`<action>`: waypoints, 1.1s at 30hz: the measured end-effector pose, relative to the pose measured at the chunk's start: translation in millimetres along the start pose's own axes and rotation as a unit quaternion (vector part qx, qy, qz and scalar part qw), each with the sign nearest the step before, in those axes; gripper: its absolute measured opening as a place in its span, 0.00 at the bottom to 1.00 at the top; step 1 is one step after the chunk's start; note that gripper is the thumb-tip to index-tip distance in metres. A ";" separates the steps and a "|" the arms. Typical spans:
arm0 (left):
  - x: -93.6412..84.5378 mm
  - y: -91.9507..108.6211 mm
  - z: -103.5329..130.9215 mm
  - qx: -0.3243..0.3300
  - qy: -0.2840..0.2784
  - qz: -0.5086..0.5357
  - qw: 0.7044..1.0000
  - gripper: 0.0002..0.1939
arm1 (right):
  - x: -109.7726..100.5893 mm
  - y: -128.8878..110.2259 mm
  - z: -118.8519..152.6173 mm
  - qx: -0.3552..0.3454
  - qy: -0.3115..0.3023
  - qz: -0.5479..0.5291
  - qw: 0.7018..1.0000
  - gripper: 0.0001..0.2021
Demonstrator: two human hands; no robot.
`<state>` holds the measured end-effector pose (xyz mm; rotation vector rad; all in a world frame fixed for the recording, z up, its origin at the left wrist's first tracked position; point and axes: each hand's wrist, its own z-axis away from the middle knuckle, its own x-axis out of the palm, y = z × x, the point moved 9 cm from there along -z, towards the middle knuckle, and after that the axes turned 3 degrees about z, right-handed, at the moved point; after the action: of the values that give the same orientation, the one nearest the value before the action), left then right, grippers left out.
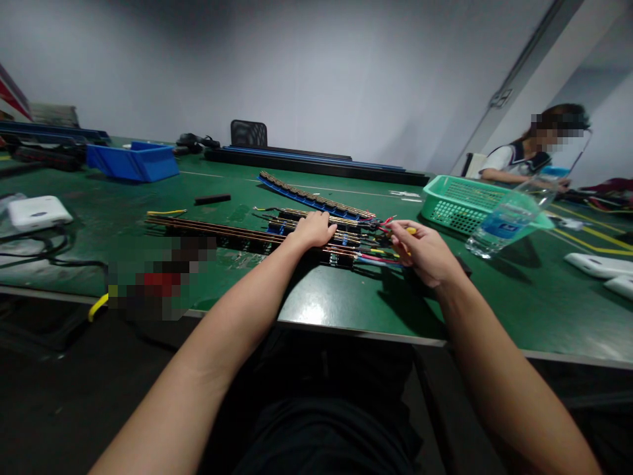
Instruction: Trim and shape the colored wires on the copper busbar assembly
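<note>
Several long strips with copper-coloured rods (pixel 222 229) lie side by side on the green table. My left hand (pixel 314 231) rests over their middle, its fingers curled down on them; what it grips underneath is hidden. Red, black and blue wires (pixel 378 259) run out of the strips' right ends. There my right hand (pixel 418 247) is closed, thumb and forefinger together, around a small yellow-handled tool (pixel 404 251), partly covered by the fingers. A curved strip with a blue edge (pixel 316 198) lies just behind my left hand.
A green basket (pixel 452 204) with a tilted clear bottle (pixel 502 227) stands at the right. A blue bin (pixel 143 161) and a white device (pixel 39 212) are at the left. Long dark bars (pixel 316 163) lie at the back. A person (pixel 524 155) sits at the far right.
</note>
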<state>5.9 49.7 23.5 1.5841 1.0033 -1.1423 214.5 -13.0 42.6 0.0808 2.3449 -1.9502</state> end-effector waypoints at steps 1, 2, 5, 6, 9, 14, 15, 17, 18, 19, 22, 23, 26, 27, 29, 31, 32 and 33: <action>-0.3 0.3 0.3 0.001 0.000 0.000 1.000 0.24 | -3.8 3.1 -1.5 0.024 0.007 -0.057 0.998 0.27; -0.6 0.6 0.7 0.001 0.000 -0.001 1.000 0.24 | -7.3 5.8 -2.8 0.047 0.014 -0.106 0.993 0.26; -1.2 0.5 1.9 -0.004 -0.002 -0.002 1.000 0.23 | -17.5 8.8 -3.9 0.091 0.046 -0.183 0.978 0.23; -1.4 0.3 2.1 -0.006 -0.001 -0.001 1.000 0.23 | -21.1 6.9 -3.3 0.087 0.062 -0.187 0.977 0.22; -1.4 -0.5 1.9 -0.007 0.003 0.005 1.000 0.22 | -28.0 -5.4 2.0 0.031 0.096 -0.165 0.981 0.22; 0.3 -1.4 0.8 -0.005 0.001 0.014 1.000 0.23 | -30.1 -23.3 11.4 -0.056 0.113 -0.147 0.981 0.23; 0.2 -1.4 0.8 -0.006 0.001 0.015 1.000 0.22 | -30.6 -26.4 11.7 -0.066 0.121 -0.144 0.980 0.23; -0.1 -1.6 0.8 -0.008 0.000 0.017 1.000 0.22 | -30.2 -34.2 10.0 -0.084 0.135 -0.133 0.978 0.21; 0.1 -1.7 0.8 -0.010 -0.001 0.018 1.000 0.22 | -29.2 -38.8 7.9 -0.091 0.140 -0.126 0.978 0.21; 0.4 -1.9 0.6 -0.012 -0.002 0.019 1.000 0.21 | -27.7 -43.8 4.9 -0.096 0.143 -0.120 0.978 0.20; 2.0 -2.2 -0.3 -0.011 -0.001 0.023 1.000 0.22 | -23.5 -59.6 -8.8 -0.109 0.146 -0.104 0.978 0.16; 2.7 -2.5 -0.6 -0.012 0.000 0.024 1.000 0.22 | -22.5 -64.1 -14.9 -0.113 0.145 -0.099 0.978 0.15; 4.6 -4.0 -1.3 -0.015 0.001 0.024 1.000 0.22 | -21.3 -68.6 -34.7 -0.111 0.142 -0.093 0.979 0.14; 4.8 -4.3 -1.2 -0.016 0.001 0.024 1.000 0.21 | -20.9 -65.9 -41.1 -0.103 0.139 -0.100 0.980 0.15; 4.7 -4.1 -1.0 -0.015 0.001 0.025 1.000 0.21 | -19.7 -56.1 -51.1 -0.084 0.136 -0.119 0.980 0.18; 4.4 -3.4 -0.6 -0.014 0.001 0.026 1.000 0.21 | -17.4 -44.3 -56.1 -0.071 0.136 -0.133 0.979 0.21; 4.4 -3.1 -0.5 -0.013 0.001 0.027 1.000 0.21 | -15.9 -39.1 -56.9 -0.069 0.138 -0.133 0.979 0.22; 4.4 -2.9 -0.5 -0.013 0.001 0.029 0.999 0.21 | -14.3 -34.8 -56.7 -0.069 0.141 -0.130 0.979 0.24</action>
<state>4.3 51.3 18.8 1.5830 0.9638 -1.0848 223.2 36.6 88.3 0.0448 2.7955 -1.9920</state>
